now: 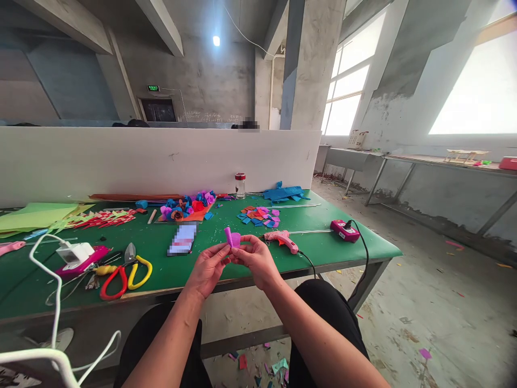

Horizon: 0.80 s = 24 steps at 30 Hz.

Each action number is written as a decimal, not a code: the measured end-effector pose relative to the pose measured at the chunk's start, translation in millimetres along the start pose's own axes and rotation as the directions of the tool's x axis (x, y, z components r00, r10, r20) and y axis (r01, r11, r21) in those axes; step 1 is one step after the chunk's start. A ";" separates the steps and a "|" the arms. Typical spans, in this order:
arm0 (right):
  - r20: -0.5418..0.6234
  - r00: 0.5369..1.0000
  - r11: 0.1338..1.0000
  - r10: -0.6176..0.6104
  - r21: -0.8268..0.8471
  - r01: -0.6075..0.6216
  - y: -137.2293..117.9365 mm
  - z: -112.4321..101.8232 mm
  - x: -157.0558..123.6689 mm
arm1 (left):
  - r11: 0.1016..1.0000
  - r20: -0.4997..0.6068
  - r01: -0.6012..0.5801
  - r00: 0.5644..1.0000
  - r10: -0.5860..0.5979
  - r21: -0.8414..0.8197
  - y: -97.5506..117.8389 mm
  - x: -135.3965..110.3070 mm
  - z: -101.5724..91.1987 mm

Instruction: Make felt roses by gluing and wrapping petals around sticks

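Both hands meet over the front edge of the green table [210,258]. My left hand [208,269] and my right hand [256,261] pinch a small purple-pink paper piece [232,237], curled like a petal, between their fingertips. A pink glue gun [283,238] lies just right of my right hand, its black cord running off the table edge. Loose coloured paper pieces [259,215] lie beyond the hands.
Several paper flowers [188,205] sit on an orange sheet near the white partition. Red and yellow scissors [125,275], a white charger [75,252] with cable, and green sheets [36,215] lie left. A glass jar [240,185], blue paper [285,192] and a pink power strip [344,230] sit right.
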State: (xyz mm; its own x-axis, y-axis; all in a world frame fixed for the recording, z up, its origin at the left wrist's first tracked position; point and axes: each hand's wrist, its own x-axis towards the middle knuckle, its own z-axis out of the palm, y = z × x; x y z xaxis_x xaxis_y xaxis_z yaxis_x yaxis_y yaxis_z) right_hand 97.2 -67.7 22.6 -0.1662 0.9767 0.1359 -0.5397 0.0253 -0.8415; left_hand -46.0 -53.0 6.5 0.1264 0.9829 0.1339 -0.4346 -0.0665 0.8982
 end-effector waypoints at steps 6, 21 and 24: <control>0.007 1.000 1.000 -0.003 -0.023 0.003 1.6 -0.6 0.5 | 1.000 -0.048 0.005 0.999 -0.005 0.004 -1.8 0.6 0.3; 0.019 1.000 0.998 0.013 -0.067 -0.012 5.7 -2.5 0.7 | 0.999 -0.109 0.032 0.993 -0.037 -0.044 1.1 -0.7 3.3; 0.014 1.000 0.996 -0.006 -0.091 0.007 7.7 -0.9 -0.2 | 0.999 -0.115 0.032 0.993 -0.037 -0.044 1.7 -1.0 5.6</control>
State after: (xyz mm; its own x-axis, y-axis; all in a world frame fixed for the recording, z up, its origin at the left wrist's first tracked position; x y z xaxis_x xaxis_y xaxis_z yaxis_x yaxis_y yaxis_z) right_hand 93.9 -67.5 15.6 -0.1751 0.9733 0.1481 -0.4637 0.0512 -0.8845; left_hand -41.9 -55.0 10.3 0.0394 0.9979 0.0518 -0.4693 -0.0273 0.8826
